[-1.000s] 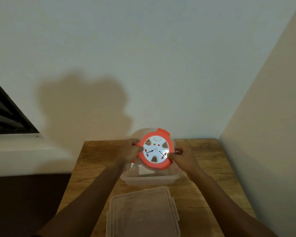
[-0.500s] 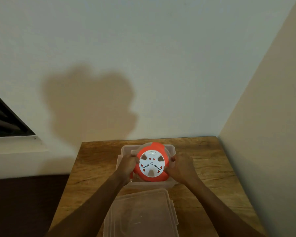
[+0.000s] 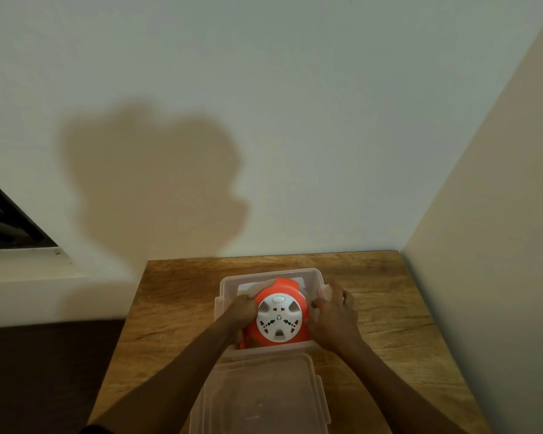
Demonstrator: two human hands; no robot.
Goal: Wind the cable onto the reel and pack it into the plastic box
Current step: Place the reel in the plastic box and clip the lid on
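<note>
The orange cable reel (image 3: pixel 278 317) with its white socket face up lies inside the clear plastic box (image 3: pixel 264 275) on the wooden table (image 3: pixel 176 305). My left hand (image 3: pixel 240 313) grips the reel's left edge, reaching into the box. On the reel's right edge rests my right hand (image 3: pixel 334 314), partly over the box's right rim. The wound cable is mostly hidden under the reel; a bit of orange shows at the lower left.
The box's clear lid (image 3: pixel 261 396) lies flat on the table just in front of the box, between my forearms. A wall stands behind the table and another along its right side. A window frame (image 3: pixel 10 227) is at the far left.
Both hands have lowered the reel from above the box down into it, turning it from tilted toward me to lying flat. The view has tipped downward a little.
</note>
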